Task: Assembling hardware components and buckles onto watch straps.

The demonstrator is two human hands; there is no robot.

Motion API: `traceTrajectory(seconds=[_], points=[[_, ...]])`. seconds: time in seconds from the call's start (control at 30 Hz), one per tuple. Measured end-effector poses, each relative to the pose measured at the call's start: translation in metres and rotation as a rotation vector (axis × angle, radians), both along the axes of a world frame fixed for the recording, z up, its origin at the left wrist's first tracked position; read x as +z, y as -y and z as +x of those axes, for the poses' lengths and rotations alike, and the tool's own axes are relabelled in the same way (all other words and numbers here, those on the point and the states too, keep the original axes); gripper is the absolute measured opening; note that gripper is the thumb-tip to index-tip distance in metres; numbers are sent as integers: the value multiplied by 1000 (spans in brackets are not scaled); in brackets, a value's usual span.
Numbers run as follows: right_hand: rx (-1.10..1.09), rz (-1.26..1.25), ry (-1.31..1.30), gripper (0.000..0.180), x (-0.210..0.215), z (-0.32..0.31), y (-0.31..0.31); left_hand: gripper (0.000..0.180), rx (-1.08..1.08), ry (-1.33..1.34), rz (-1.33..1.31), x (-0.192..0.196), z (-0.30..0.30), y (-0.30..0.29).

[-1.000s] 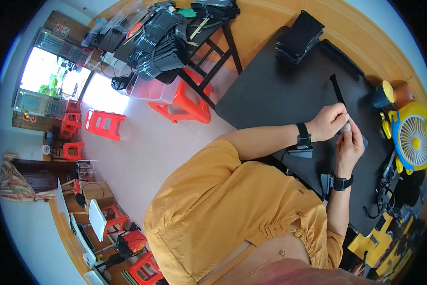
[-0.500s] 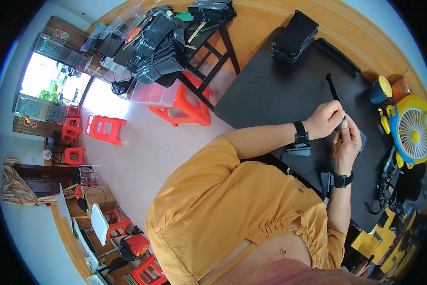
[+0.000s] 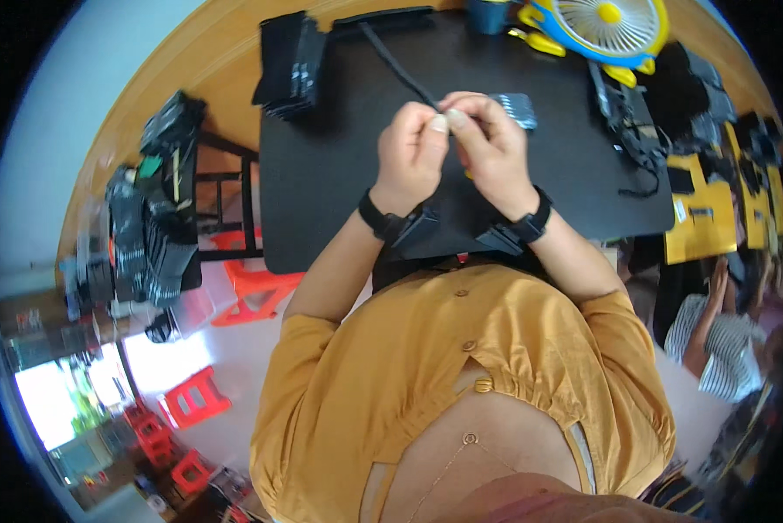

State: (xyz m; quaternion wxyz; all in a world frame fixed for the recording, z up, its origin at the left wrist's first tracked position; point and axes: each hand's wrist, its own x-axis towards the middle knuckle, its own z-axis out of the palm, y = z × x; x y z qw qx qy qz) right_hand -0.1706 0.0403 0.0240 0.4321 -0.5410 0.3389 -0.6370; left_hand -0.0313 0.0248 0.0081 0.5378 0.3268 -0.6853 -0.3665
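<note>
Centrally, 2 hands, thin black strap

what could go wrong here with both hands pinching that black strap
The black strap is held only at its near end by the left hand and right hand, so it may slip free. Its far length trails toward the stack of black pieces and could drag against them.
</note>
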Motion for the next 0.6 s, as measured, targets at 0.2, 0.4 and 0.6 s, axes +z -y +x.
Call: traceTrajectory(seconds=[0.2,0.4,0.6], points=[[153,274,124,15,5,-2,-4,13,-60,-230,146,-5,-6,-13],[-133,-8,-202,15,-3,0,-2,18,-115,-264,340,11,-3,-21],[-208,-218,-398,13,-1,-3,-8,22,-128,-148,357,20,5,-23]])
